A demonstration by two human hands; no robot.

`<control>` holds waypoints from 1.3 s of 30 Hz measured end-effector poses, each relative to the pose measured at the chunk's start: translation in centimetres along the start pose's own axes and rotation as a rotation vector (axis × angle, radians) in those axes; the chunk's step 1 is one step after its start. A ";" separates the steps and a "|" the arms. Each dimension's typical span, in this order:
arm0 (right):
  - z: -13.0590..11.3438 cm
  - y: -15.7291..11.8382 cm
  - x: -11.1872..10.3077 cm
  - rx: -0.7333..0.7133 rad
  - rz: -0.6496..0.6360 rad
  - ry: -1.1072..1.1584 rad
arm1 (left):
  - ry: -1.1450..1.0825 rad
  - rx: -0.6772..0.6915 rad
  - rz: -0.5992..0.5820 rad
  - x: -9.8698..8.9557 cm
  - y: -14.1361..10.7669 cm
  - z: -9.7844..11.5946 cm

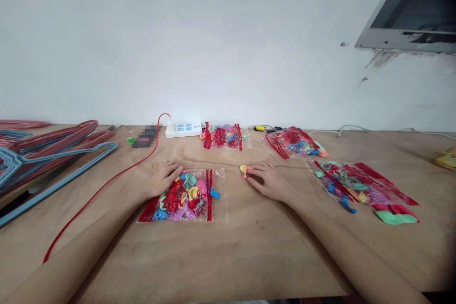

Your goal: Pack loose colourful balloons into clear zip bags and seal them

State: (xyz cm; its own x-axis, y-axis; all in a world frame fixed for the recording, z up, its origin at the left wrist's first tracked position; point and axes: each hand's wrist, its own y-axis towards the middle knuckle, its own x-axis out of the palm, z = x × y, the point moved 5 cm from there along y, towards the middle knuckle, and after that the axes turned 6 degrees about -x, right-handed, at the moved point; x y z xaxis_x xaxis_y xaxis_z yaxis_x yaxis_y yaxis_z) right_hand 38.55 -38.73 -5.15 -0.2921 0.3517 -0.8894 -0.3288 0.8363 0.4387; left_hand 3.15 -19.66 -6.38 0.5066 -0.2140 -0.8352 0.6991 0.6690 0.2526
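Note:
My left hand [162,178] lies over the upper left corner of a clear plastic bag [219,209] with red printing, its fingers stretched out and resting on it. Colourful balloons [190,194] fill the bag, and the tip of a blue one pokes out on the right. To the right of the bag, my right hand [269,181] is low over the table, with a small yellow and orange balloon [244,170] at its fingertips. Thumb and fingers close on that balloon's near end, which they partly hide.
More balloon bags lie at the back middle [224,136], back right [295,142] and right [363,183], some with balloons sticking out. A white power strip [183,129] with a red cord [107,183] stands near the wall. Blue and pink hangers [53,152] are piled at left.

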 end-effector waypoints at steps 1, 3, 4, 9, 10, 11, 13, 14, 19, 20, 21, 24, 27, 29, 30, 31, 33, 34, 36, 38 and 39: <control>0.3 -0.1 0.2 0.010 -0.003 0.013 | -0.001 0.004 0.003 0.0 0.0 0.0; 0.6 -0.2 0.5 0.035 0.005 0.055 | -0.001 0.009 0.006 -0.1 0.0 0.1; 0.7 -0.3 0.6 0.049 0.021 0.080 | 0.000 0.012 0.004 -0.1 0.0 0.1; -0.9 -0.4 0.4 0.133 0.204 0.226 | 0.009 0.008 0.005 -0.1 -0.1 0.1; -1.6 -0.3 0.4 0.141 0.234 0.252 | 0.009 0.008 0.002 -0.1 -0.1 0.2; -2.5 -0.2 0.4 0.131 0.243 0.274 | 0.009 0.005 -0.003 -0.2 -0.1 0.2; -4.8 0.3 0.6 0.034 0.178 0.306 | 0.014 -0.006 -0.008 -0.3 -0.1 0.4; -6.1 0.6 0.7 -0.043 0.116 0.314 | 0.016 -0.011 -0.009 -0.4 -0.1 0.5; -10.0 1.2 0.6 -0.233 -0.047 0.342 | 0.002 -0.010 -0.031 -0.7 -0.2 1.0; -10.1 1.3 0.5 -0.222 -0.037 0.348 | -0.002 -0.015 -0.036 -0.6 -0.2 0.9; -10.2 1.2 0.4 -0.214 -0.033 0.349 | -0.005 -0.022 -0.037 -0.6 -0.2 0.9; -10.4 1.2 0.8 -0.238 -0.073 0.331 | -0.004 -0.034 -0.016 -0.6 -0.2 0.7; -10.9 1.6 1.5 -0.299 -0.146 0.289 | -0.006 -0.025 -0.003 -0.5 -0.2 0.7; -11.4 2.4 2.0 -0.334 -0.198 0.267 | -0.017 -0.009 -0.009 -0.4 -0.2 0.8; -11.6 2.9 2.3 -0.352 -0.223 0.263 | -0.022 0.000 -0.013 -0.4 -0.1 0.9; -11.9 3.5 2.7 -0.373 -0.245 0.260 | -0.024 0.007 -0.017 -0.4 -0.1 0.9; -12.5 4.8 3.5 -0.422 -0.262 0.251 | -0.021 0.014 -0.022 -0.4 -0.2 1.0; -12.7 5.5 3.9 -0.451 -0.262 0.240 | -0.019 0.015 -0.018 -0.4 -0.2 1.0; -13.2 6.8 4.7 -0.506 -0.252 0.215 | -0.017 0.012 -0.003 -0.5 -0.3 1.1; -13.6 8.2 5.3 -0.546 -0.233 0.219 | -0.014 0.003 0.017 -0.7 -0.3 1.1; -13.8 8.8 5.5 -0.551 -0.223 0.236 | -0.010 -0.004 0.026 -0.7 -0.4 1.1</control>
State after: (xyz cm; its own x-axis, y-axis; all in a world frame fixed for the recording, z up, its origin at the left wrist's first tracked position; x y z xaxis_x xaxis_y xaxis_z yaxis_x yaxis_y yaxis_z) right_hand 21.70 -35.20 -4.37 -0.3328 0.0393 -0.9422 -0.7996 0.5179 0.3040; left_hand 3.05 -20.50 -5.33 0.5294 -0.2040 -0.8235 0.6838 0.6771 0.2719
